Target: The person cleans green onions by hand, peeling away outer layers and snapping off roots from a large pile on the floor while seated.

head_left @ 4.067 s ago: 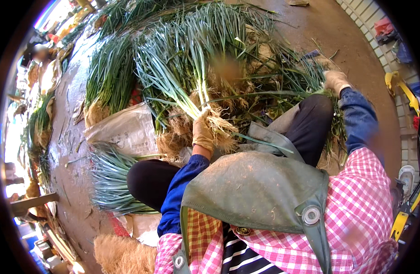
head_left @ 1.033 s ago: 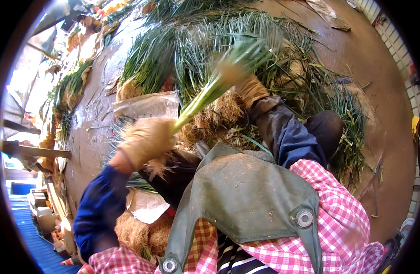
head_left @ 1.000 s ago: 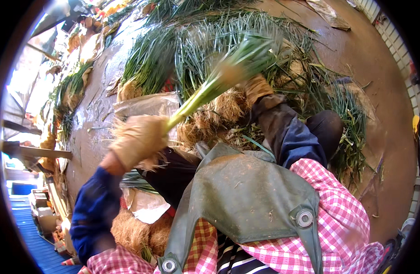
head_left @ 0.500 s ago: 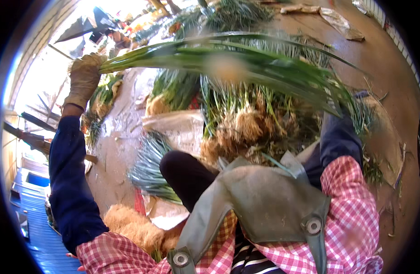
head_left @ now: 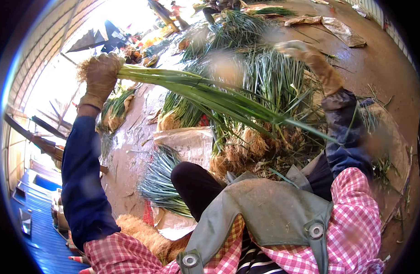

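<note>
Green onions point(head_left: 187, 86) hang in the air above the floor point(head_left: 378, 59), their root end clamped in the grip of the left hand point(head_left: 99, 75), leaves stretching right. The right hand point(head_left: 315, 64) is blurred near the heaped bunches point(head_left: 269, 77); whether its grip is apart or together, I cannot tell. Brown and wet, the floor shines toward its left edge, carries a flat sack point(head_left: 187, 141) beside the heap, and meets a pale tiled wall point(head_left: 396, 33) at its far right corner. Blue ribbed sheeting point(head_left: 41, 228) shows past the left edge.

Tan gloves point(head_left: 101, 77) and dark blue sleeves point(head_left: 84, 182) are worn with a pink-and-white checked shirt point(head_left: 356, 217). A green apron point(head_left: 273, 208), fitted with round metal eyelets point(head_left: 316, 230), is layered over a white-striped black top point(head_left: 258, 258); black trousers point(head_left: 196, 189) are worn.
</note>
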### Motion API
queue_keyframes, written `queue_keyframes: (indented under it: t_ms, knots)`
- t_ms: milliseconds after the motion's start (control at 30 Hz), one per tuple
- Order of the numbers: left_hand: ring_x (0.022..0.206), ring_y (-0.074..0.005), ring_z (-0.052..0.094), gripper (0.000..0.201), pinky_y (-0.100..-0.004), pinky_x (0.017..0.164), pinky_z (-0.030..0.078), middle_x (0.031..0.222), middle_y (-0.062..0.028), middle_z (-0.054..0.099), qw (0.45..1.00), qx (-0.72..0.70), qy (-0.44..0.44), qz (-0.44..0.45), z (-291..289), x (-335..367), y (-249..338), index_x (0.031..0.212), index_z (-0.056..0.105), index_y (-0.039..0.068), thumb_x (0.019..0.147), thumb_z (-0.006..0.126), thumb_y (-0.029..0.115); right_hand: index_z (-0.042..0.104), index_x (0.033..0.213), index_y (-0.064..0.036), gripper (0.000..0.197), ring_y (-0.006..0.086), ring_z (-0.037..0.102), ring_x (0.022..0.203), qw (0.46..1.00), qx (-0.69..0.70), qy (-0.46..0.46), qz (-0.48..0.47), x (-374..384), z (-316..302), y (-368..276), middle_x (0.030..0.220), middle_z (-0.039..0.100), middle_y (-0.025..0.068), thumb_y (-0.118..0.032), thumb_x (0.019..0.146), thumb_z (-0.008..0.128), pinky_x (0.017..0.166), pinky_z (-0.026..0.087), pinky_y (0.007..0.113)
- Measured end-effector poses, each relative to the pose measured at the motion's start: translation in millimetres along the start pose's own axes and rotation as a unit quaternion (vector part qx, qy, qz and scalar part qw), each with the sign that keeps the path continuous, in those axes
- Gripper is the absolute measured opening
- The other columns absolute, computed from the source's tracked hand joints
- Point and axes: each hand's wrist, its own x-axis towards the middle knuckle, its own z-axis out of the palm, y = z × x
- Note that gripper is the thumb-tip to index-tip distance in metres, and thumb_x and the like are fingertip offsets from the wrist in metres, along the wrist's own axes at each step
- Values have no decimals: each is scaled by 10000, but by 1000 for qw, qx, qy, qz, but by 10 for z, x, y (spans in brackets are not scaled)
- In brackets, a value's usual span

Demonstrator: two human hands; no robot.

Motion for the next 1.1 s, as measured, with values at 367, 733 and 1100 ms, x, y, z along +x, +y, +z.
queue_keyframes:
  t_ms: [367,733,1100]
  knots:
    - [671,-170,548,71,-335,611,429,679,-28,526,998,-5,56,38,-360,455,-362,816,564,162,814,503,125,582,1016,-58,294,344,610,818,979,-186,59,-60,1062,2124,-847,856,617,182,-298,851,550,712,467,405]
    - [642,-155,566,74,-303,561,463,718,-29,559,987,128,45,-89,-167,-193,-1395,844,592,158,850,518,166,673,978,-52,224,226,633,915,556,-652,-343,386,-1337,97,1464,969,652,128,-154,858,514,671,524,400]
    - [566,-188,577,72,-326,507,443,601,-40,538,962,-211,167,54,-686,645,625,680,557,127,749,551,146,503,1209,-65,482,227,537,1062,972,207,-96,-61,1154,1023,-814,1124,572,140,-365,843,593,955,395,343]
